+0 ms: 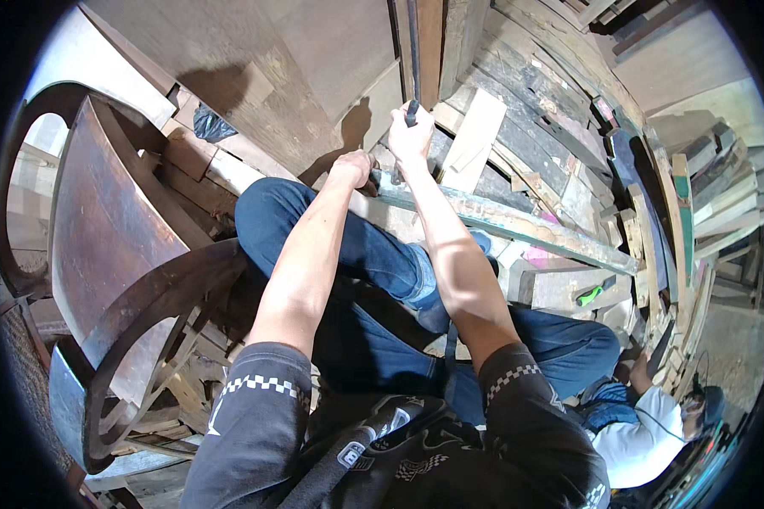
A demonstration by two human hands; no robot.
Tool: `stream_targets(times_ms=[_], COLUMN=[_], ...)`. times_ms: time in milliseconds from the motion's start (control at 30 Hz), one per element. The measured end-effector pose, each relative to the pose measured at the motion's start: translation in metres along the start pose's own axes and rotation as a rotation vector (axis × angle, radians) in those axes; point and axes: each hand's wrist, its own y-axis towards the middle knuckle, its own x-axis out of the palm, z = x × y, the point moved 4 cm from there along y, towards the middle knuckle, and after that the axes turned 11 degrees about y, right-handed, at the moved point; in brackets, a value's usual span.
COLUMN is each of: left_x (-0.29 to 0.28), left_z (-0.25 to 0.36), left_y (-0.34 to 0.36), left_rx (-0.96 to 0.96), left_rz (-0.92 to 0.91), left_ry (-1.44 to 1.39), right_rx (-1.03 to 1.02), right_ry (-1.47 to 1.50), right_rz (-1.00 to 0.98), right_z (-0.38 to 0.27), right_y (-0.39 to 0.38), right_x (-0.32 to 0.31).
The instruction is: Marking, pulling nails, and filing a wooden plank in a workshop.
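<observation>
My right hand [409, 136] is closed round a black handle [412, 113], just below a long, narrow dark bar or strip [414, 59] along the edge of a wooden post. My left hand [355, 168], slightly lower and to the left, has curled fingers near the end of a long weathered plank [501, 222] with flaking pale blue paint; what it grips is hidden. The plank runs diagonally to the right beside my bent knee [272, 216]. A large plywood panel [297, 59] stands in front of my hands, with their shadows on it.
A curved dark wooden chair [115, 246] is at my left. A black plastic bag [212, 123] lies among boards. A pale board [475, 140] and a green-handled tool [594, 293] lie at right. A co-worker in white sleeves [645, 437] holds a dark tool at lower right, among stacked wood.
</observation>
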Motion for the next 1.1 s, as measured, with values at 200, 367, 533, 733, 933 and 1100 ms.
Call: stream_targets(times_ms=[200,367,533,733,933,1100], left_x=[0.007,0.003,0.013,0.002,0.001,0.011], left_z=[-0.001,-0.002,-0.012,-0.004,-0.001,-0.010], left_y=[0.007,0.007,0.016,0.000,0.000,0.011], left_rx=[0.004,0.032,0.067,0.081,0.012,0.108], left_rz=[0.025,0.007,0.017,0.021,0.037,0.065], left_ry=[0.027,-0.067,-0.031,-0.102,-0.014,-0.027], right_rx=[-0.034,0.035,0.072,0.257,0.705,0.801], right_ry=[-0.035,-0.073,-0.092,-0.144,0.261,0.620], right_rz=[0.021,0.050,0.033,0.047,0.182,0.214], right_z=[0.001,0.011,0.019,0.044,0.075,0.078], right_y=[0.005,0.015,0.028,0.051,0.070,0.074], right_x=[-0.001,0.002,0.013,0.009,-0.015,-0.055])
